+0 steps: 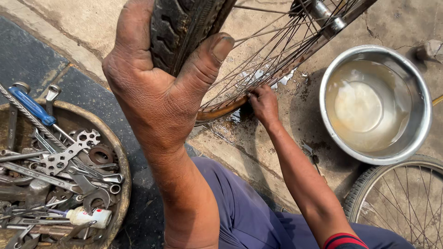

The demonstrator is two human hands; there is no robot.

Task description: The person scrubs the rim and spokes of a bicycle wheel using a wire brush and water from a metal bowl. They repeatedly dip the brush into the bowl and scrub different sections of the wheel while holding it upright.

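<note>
Rubber tyre [184,27] is gripped tight in the left hand [152,87], thumb wrapped over the tread up at the top. Right hand [264,103] is down at the rusty rim [221,109], fingers curled and pinching there, just above a wet patch on the concrete floor [277,133]. Steel bowl [376,103] of murky water sits to the right, pan of spanners [69,170] near left. Tyre looks partly on the wheel at best, hard to judge how much is left

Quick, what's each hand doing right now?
Left hand: closed around the bicycle tyre.
Right hand: down at the wheel rim on the wet ground; whether it grips anything cannot be told.
</note>
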